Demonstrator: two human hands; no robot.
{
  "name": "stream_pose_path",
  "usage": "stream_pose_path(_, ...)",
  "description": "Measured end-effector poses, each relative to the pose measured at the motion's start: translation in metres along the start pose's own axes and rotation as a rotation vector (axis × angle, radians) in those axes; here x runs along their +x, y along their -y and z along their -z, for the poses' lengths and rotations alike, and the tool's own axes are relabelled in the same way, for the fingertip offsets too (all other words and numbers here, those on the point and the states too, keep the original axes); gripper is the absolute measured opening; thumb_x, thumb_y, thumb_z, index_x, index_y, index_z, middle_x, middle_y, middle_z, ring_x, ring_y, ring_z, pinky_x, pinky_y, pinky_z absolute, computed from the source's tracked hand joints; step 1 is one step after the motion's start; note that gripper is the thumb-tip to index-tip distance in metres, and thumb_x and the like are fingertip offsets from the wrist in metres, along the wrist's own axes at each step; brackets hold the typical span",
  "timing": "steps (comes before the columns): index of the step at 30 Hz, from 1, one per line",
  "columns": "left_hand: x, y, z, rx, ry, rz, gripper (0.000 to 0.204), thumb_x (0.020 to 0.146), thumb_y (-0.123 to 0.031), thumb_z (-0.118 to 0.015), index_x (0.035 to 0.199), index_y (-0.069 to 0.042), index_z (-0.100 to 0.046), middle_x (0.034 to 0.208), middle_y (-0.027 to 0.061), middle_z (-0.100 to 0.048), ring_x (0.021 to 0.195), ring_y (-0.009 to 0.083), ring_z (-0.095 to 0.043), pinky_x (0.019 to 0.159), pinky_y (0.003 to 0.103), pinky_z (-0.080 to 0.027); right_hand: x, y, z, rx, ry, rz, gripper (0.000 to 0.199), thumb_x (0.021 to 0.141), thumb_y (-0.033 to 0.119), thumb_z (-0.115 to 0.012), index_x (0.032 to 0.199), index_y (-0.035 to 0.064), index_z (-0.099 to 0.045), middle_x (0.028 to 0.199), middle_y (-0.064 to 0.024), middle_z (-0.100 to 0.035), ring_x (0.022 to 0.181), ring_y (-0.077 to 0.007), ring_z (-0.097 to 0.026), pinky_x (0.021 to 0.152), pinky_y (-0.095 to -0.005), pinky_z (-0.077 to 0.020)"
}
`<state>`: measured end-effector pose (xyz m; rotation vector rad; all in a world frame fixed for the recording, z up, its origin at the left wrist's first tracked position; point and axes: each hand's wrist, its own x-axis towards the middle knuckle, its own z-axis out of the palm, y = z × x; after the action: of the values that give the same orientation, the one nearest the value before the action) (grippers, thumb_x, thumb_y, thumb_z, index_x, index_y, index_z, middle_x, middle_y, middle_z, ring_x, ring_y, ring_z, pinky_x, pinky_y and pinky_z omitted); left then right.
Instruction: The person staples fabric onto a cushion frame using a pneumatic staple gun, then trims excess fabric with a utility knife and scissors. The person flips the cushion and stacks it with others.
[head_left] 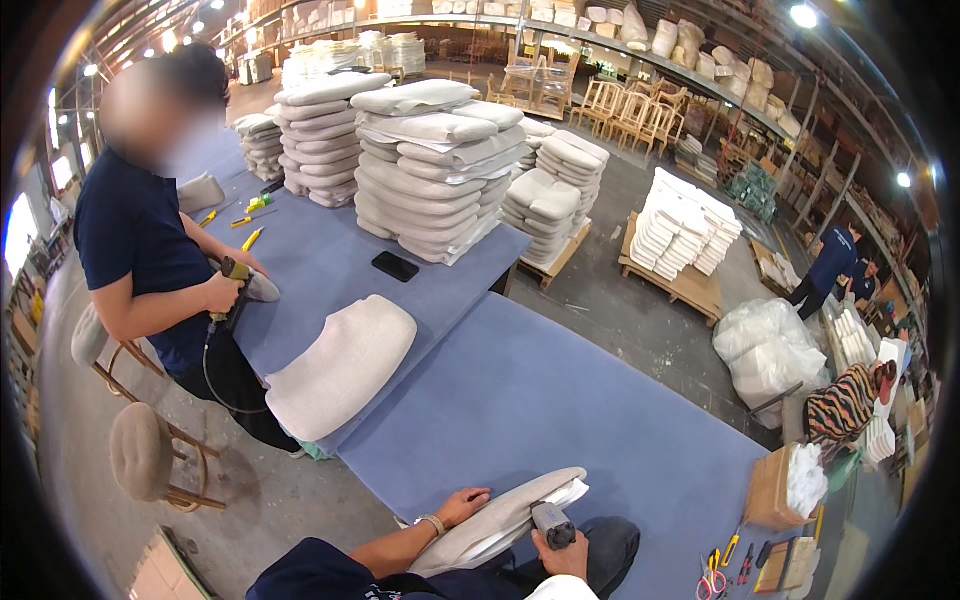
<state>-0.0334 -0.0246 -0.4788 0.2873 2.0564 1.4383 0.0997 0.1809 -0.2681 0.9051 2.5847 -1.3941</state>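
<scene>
A grey fabric-covered chair pad [498, 513] is propped on its edge in front of me, with white lining showing along its right side. My left hand [463, 507] is at its upper left edge, fingers curled in on the fabric. In my right hand [562, 556] is a staple gun [551, 520], its dark grey head against or close to the white side of the pad; the exact contact is hidden. Both hands are near the front edge of the blue-covered table [560, 400].
A co-worker [150, 230] at left holds another staple gun [234, 270]. A curved grey pad [345, 365], a black phone [395, 265] and tall pad stacks [425, 180] occupy the far table. Scissors [711, 580], cutters [731, 548] and a cardboard box [775, 490] are at right.
</scene>
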Motion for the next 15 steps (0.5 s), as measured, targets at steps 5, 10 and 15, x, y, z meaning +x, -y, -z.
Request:
stream_pose_path(5,-0.003,-0.004,0.002,0.023,0.0,0.017,0.053,0.105,-0.048,-0.053,0.141,-0.011,-0.063,0.144,0.0183,-0.06,0.136,0.0332,-0.055,0.115,0.041,-0.041,0.001,-0.003,-0.001,0.007,-0.005,0.021,0.038,0.082,0.029,-0.083,0.099,-0.0042,-0.076,0.065,-0.01,-0.071,0.058,-0.0186,-0.07,0.06,-0.0366,-0.0555)
stream_pose_path(10,-0.002,-0.006,0.002,0.017,0.023,0.02,0.057,0.104,-0.048,-0.053,0.148,-0.011,-0.057,0.148,0.0187,-0.056,0.138,0.0328,-0.052,0.116,0.041,-0.04,0.007,-0.012,-0.002,-0.027,0.002,-0.006,0.041,0.079,0.032,-0.086,0.097,-0.0037,-0.076,0.061,-0.0089,-0.07,0.057,-0.018,-0.07,0.061,-0.0349,-0.0561)
stream_pose_path(15,0.003,0.001,-0.002,0.036,0.021,0.005,0.062,0.105,-0.05,-0.053,0.153,-0.011,-0.051,0.15,0.0186,-0.054,0.137,0.0334,-0.053,0.117,0.042,-0.04,0.02,-0.036,-0.005,-0.055,0.011,0.009,0.048,0.077,0.039,-0.088,0.09,-0.005,-0.075,0.061,-0.0086,-0.07,0.055,-0.0174,-0.071,0.062,-0.0336,-0.0576)
